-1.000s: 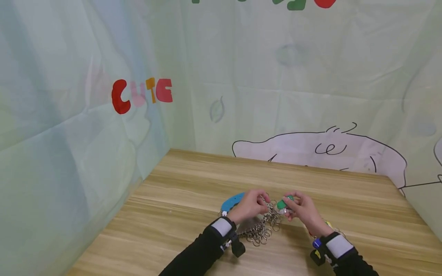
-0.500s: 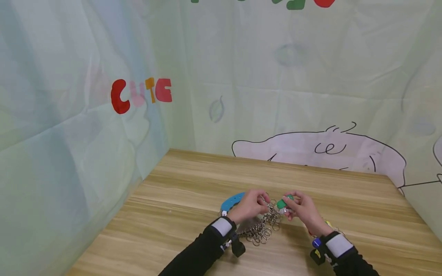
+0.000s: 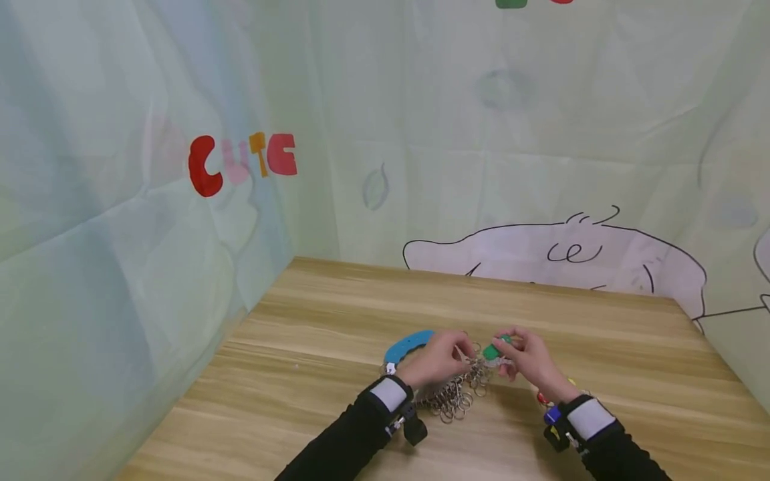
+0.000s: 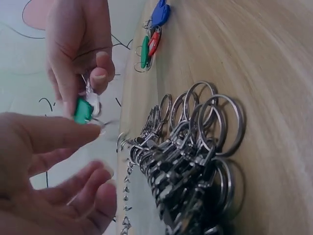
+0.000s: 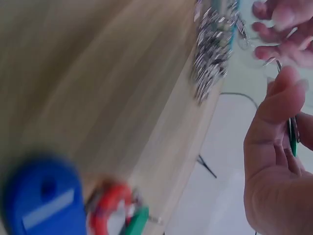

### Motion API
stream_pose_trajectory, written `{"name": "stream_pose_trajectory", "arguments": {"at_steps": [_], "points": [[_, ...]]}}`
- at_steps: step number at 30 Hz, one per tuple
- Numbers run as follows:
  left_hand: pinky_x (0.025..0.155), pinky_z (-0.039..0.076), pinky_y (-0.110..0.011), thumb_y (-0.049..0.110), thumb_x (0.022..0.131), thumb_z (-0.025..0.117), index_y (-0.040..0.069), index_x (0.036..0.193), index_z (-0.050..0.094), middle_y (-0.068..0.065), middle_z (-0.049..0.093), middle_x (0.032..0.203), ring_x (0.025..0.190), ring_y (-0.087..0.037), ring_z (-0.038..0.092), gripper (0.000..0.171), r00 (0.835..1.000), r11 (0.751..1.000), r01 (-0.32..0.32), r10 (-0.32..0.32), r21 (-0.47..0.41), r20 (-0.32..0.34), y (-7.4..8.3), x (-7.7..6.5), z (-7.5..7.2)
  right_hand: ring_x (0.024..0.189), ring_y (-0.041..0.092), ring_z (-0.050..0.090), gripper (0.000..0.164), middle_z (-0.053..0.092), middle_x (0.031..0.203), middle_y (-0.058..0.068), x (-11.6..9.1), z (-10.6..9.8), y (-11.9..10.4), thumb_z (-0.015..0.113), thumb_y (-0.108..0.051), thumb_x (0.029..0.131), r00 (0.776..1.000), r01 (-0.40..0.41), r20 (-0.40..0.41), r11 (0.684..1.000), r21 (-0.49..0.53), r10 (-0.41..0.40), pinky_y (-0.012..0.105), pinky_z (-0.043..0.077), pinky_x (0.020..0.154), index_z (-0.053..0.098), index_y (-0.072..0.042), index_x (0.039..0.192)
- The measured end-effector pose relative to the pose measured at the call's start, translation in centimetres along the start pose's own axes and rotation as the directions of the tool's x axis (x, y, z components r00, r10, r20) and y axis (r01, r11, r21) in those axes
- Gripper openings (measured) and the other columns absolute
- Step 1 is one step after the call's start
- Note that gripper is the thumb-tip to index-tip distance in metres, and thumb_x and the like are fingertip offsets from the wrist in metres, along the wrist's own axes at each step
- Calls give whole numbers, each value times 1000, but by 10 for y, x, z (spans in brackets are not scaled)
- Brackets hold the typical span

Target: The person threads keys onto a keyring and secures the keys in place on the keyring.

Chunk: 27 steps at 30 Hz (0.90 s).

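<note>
Green tag [image 3: 497,348], oblong and plastic-looking, sits pinched in a person's right hand [image 3: 532,361], raised just right of the ring pile [image 4: 183,161]. The left hand [image 3: 438,361] hovers above the pile, its fingers bent; whether they grip anything cannot be told. Pinching the tag by its edge would likely suit best. Shiny, round metal fills the pile; a curved blue band [image 3: 409,345] lies beyond its left side, a red tag [image 4: 154,44] and blue tag [image 4: 160,14] to its right.
</note>
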<state>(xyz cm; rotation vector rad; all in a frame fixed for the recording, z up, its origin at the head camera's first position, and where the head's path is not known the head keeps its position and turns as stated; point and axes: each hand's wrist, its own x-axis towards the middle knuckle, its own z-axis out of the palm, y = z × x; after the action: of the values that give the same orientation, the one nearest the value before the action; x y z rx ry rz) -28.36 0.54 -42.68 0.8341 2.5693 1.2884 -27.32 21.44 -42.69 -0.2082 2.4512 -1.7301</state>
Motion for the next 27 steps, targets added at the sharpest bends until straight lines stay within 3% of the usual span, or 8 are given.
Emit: {"name": "stream_pose_trajectory", "arguments": {"at_steps": [3, 7, 14, 18, 22, 27], "points": [[68, 42, -16, 4, 81, 72, 6, 86, 66, -2, 65, 93, 79, -8, 53, 8, 996, 990, -50, 40, 128, 81, 2, 1, 1, 53, 14, 60, 30, 69, 81, 17, 5, -4, 5, 55, -14, 97, 999, 31, 10, 997, -70, -31, 25, 48, 47, 51, 9, 116], [66, 42, -13, 4, 80, 70, 8, 76, 70, 5, 64, 74, 69, -1, 51, 6, 985, 970, -64, 23, 234, 172, 2, 0, 5, 52, 14, 59, 24, 68, 77, 13, 10, -8, 12, 58, -10, 95, 1000, 26, 15, 991, -135, -24, 24, 45, 46, 54, 8, 110], [48, 35, -11, 4, 72, 72, 12, 62, 67, 12, 51, 55, 49, 2, 42, 14, 987, 900, -78, 9, 429, 160, 2, 0, 17, 54, 14, 61, 20, 68, 74, 11, 13, -12, 18, 59, -5, 93, 1000, 5, 25, 982, -189, 0, 25, 48, 48, 56, 11, 105], [41, 27, -15, 2, 70, 73, 15, 50, 51, 12, 36, 46, 41, -1, 34, 32, 991, 885, -51, -13, 463, 135, 3, 1, 20, 61, 17, 62, 21, 67, 79, 13, 14, -16, 19, 58, -5, 93, 1000, 1, 11, 979, -204, 1, 30, 53, 54, 57, 11, 107], [40, 25, -16, 3, 70, 73, 18, 46, 42, 13, 32, 43, 38, -2, 32, 42, 991, 882, -16, -47, 470, 122, 4, 0, 22, 68, 18, 60, 25, 65, 89, 17, 13, -24, 20, 56, -5, 93, 1000, 13, -12, 970, -243, -16, 31, 53, 58, 56, 12, 111], [39, 24, -17, 5, 71, 73, 19, 47, 40, 13, 32, 42, 38, -2, 32, 43, 987, 898, 9, -77, 439, 138, 4, -2, 21, 61, 13, 52, 16, 60, 75, 7, 5, -38, 21, 58, -6, 92, 999, 45, 12, 936, -348, -44, 26, 45, 51, 61, 8, 96]]}}
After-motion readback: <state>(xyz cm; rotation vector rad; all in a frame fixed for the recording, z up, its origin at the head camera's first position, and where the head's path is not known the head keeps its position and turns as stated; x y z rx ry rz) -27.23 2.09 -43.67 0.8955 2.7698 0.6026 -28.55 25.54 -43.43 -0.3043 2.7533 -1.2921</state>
